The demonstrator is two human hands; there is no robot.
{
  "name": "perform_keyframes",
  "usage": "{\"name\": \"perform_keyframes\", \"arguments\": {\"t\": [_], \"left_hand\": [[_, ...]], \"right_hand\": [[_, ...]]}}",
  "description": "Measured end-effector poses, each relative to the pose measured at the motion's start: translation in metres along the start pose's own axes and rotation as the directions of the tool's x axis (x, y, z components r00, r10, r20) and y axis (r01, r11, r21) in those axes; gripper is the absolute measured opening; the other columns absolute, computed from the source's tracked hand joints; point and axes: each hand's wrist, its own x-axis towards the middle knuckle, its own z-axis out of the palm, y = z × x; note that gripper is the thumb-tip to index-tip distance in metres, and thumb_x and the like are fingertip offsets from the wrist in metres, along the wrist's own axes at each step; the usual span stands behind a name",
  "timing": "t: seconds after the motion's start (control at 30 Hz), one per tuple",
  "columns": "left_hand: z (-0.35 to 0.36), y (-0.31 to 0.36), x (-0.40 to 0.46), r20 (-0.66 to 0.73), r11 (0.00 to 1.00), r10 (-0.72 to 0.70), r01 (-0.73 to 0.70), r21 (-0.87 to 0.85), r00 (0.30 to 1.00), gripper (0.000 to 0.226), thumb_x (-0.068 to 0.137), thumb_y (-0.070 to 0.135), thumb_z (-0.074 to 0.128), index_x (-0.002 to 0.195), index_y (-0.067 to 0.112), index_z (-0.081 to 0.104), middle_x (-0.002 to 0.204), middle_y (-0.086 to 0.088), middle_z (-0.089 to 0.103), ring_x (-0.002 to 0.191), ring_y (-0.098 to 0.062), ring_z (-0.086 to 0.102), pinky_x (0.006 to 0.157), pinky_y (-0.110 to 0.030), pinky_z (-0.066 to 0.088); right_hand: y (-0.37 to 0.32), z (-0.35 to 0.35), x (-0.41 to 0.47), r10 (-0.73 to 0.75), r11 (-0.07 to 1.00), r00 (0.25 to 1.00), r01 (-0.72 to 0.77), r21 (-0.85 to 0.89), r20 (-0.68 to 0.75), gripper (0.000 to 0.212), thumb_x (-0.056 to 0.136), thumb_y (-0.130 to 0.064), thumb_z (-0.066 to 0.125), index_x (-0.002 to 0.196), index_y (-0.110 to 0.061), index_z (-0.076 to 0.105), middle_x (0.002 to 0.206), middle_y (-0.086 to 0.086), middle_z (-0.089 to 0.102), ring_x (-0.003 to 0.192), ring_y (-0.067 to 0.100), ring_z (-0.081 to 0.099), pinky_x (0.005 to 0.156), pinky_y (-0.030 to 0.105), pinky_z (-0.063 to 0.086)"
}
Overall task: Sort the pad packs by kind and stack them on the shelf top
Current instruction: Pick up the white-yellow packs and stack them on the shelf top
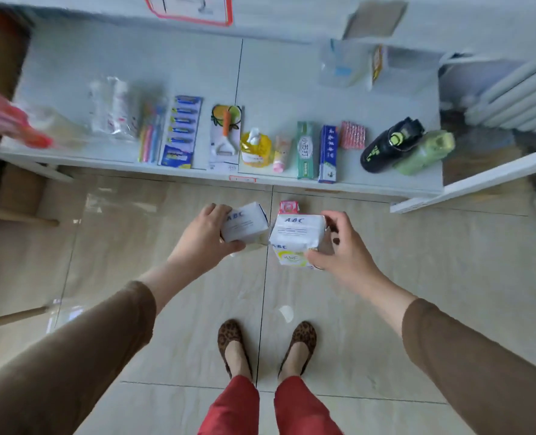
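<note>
My left hand [204, 237] grips a white pad pack with blue lettering [245, 225] above the floor, in front of the shelf. My right hand [339, 243] holds a second white pad pack with the same lettering [296, 231], with another pack showing a yellow mark [292, 258] under it. The two white packs nearly touch at the middle. A small pink pack [288, 206] shows just behind the right-hand packs; whether it is held or lies lower I cannot tell. The white shelf top [285, 89] lies beyond both hands.
Along the shelf's front edge lie toothbrushes [150, 133], a battery card [181, 133], a peeler card [225, 136], a yellow soap pouch [254, 149], toothpaste boxes [317, 152], a pink sponge [353, 135] and two bottles [401, 146]. A radiator [518, 98] stands right.
</note>
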Motion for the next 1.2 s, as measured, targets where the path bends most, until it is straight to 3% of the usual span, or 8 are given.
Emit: {"name": "perform_keyframes", "arguments": {"t": [0.07, 0.23, 0.37, 0.53, 0.83, 0.93, 1.07, 1.2], "left_hand": [[-0.057, 0.043, -0.025, -0.037, 0.998, 0.058, -0.058, -0.001, 0.998, 0.068, 0.068, 0.040, 0.084, 0.125, 0.021, 0.053, 0.111, 0.005, 0.051, 0.096, -0.022, 0.057, 0.078, -0.037, 0.048], [-0.183, 0.135, -0.060, -0.107, 0.970, 0.242, -0.240, 0.033, 0.964, 0.067, 0.070, 0.050, 0.077, 0.127, 0.027, 0.049, 0.111, 0.010, 0.049, 0.094, -0.014, 0.053, 0.075, -0.033, 0.044], [-0.255, 0.190, -0.057, -0.180, 0.941, 0.338, -0.330, 0.073, 0.924, 0.067, 0.071, 0.052, 0.076, 0.128, 0.030, 0.049, 0.114, 0.012, 0.050, 0.098, -0.013, 0.055, 0.081, -0.038, 0.049], [-0.304, 0.255, -0.005, -0.208, 0.906, 0.418, -0.386, 0.175, 0.885, 0.062, 0.068, 0.061, 0.069, 0.119, 0.032, 0.049, 0.106, 0.014, 0.050, 0.088, -0.010, 0.055, 0.074, -0.031, 0.047], [-0.349, 0.348, 0.153, -0.259, 0.904, 0.371, -0.283, 0.319, 0.892, 0.060, 0.073, 0.045, 0.079, 0.121, 0.023, 0.050, 0.110, 0.005, 0.055, 0.092, -0.017, 0.051, 0.074, -0.033, 0.041], [-0.362, 0.369, 0.200, -0.269, 0.890, 0.357, -0.238, 0.389, 0.895, 0.061, 0.073, 0.044, 0.080, 0.123, 0.022, 0.052, 0.111, 0.003, 0.058, 0.100, -0.020, 0.051, 0.075, -0.035, 0.040], [-0.381, 0.382, 0.256, -0.279, 0.838, 0.365, -0.183, 0.514, 0.888, 0.068, 0.074, 0.048, 0.079, 0.132, 0.022, 0.054, 0.123, 0.001, 0.055, 0.118, -0.023, 0.043, 0.093, -0.042, 0.043], [-0.389, 0.383, 0.296, -0.243, 0.767, 0.360, -0.138, 0.627, 0.901, 0.074, 0.075, 0.054, 0.075, 0.139, 0.026, 0.050, 0.129, 0.002, 0.052, 0.123, -0.025, 0.039, 0.100, -0.044, 0.040]], "right_hand": [[-0.061, -0.034, -0.027, -0.041, 0.996, 0.999, 0.043, 0.073, -0.023, 0.063, 0.067, -0.026, 0.081, 0.114, -0.051, 0.047, 0.123, -0.013, 0.059, 0.108, 0.008, 0.056, 0.082, 0.011, 0.045], [-0.186, -0.109, -0.073, -0.156, 0.976, 0.980, 0.172, 0.131, -0.121, 0.070, 0.062, -0.038, 0.080, 0.127, -0.034, 0.052, 0.117, -0.022, 0.064, 0.109, 0.007, 0.060, 0.100, 0.027, 0.045], [-0.242, -0.161, -0.076, -0.244, 0.929, 0.955, 0.279, 0.242, -0.167, 0.063, 0.075, -0.013, 0.083, 0.128, -0.031, 0.054, 0.118, -0.011, 0.066, 0.107, 0.011, 0.063, 0.089, 0.034, 0.054], [-0.267, -0.216, -0.038, -0.287, 0.890, 0.925, 0.354, 0.288, -0.249, 0.061, 0.079, -0.012, 0.083, 0.129, -0.033, 0.055, 0.123, -0.010, 0.065, 0.115, 0.004, 0.061, 0.080, 0.012, 0.051], [-0.288, -0.313, 0.095, -0.328, 0.863, 0.918, 0.387, 0.325, -0.222, 0.059, 0.076, -0.001, 0.082, 0.127, -0.016, 0.058, 0.121, 0.001, 0.067, 0.107, -0.002, 0.061, 0.075, 0.008, 0.049], [-0.298, -0.328, 0.136, -0.334, 0.868, 0.926, 0.376, 0.324, -0.177, 0.061, 0.074, -0.009, 0.085, 0.127, -0.022, 0.058, 0.121, -0.005, 0.067, 0.114, 0.003, 0.059, 0.080, 0.014, 0.050], [-0.311, -0.333, 0.183, -0.357, 0.884, 0.921, 0.387, 0.261, -0.155, 0.058, 0.075, -0.021, 0.085, 0.125, -0.031, 0.058, 0.119, -0.017, 0.065, 0.117, 0.002, 0.057, 0.095, 0.029, 0.047], [-0.321, -0.328, 0.214, -0.341, 0.901, 0.929, 0.367, 0.232, -0.143, 0.061, 0.070, -0.033, 0.084, 0.124, -0.038, 0.057, 0.123, -0.011, 0.063, 0.116, 0.004, 0.058, 0.086, 0.021, 0.048]]}}
